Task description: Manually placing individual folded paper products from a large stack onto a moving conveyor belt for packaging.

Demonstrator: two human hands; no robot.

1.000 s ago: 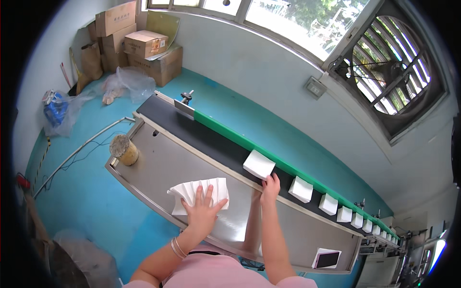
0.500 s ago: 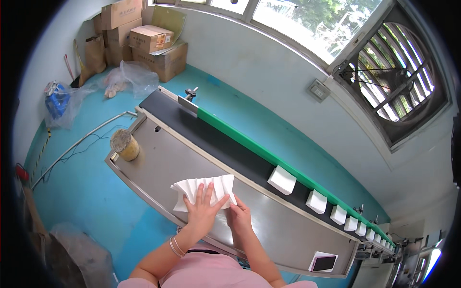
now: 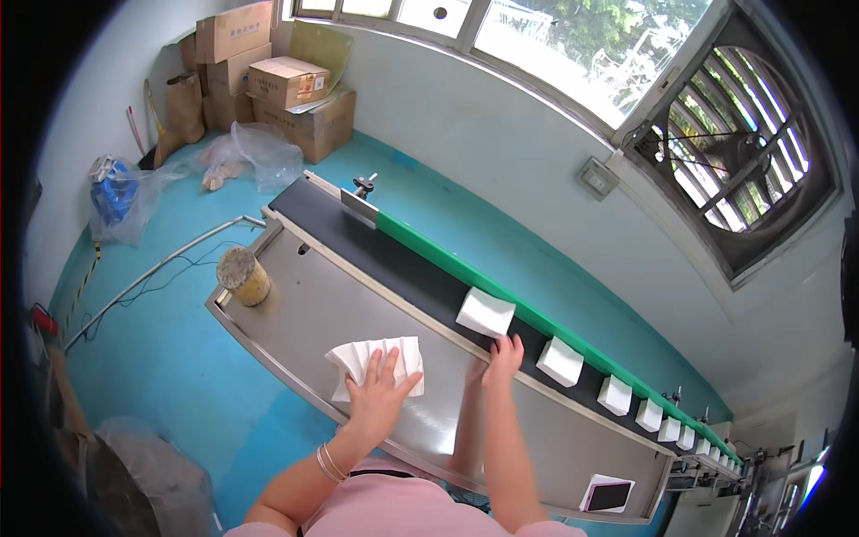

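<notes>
On the steel table, several white folded paper stacks (image 3: 404,351) lie pressed side by side, fanned at the left end. My left hand (image 3: 376,404) rests across them, fingers spread and flat. My right hand (image 3: 503,365) reaches over the table's far edge to the conveyor, its fingertips at the near right corner of a white folded paper stack (image 3: 485,311). Its fingers are loosely bent and a little apart; whether they press on that stack is hard to see. The stack sits on the black belt (image 3: 403,268) against the green guide rail (image 3: 429,253).
More white stacks, such as this one (image 3: 561,361), stand spaced along the belt to the right. A yellowish cylinder (image 3: 243,277) stands at the table's left end. A phone (image 3: 608,497) lies near the right end. Cardboard boxes (image 3: 309,125) are piled in the far left corner.
My right hand has left the stacks on the table and moved up and right to the belt. The belt's stacks have shifted left. My left hand has stayed on the paper.
</notes>
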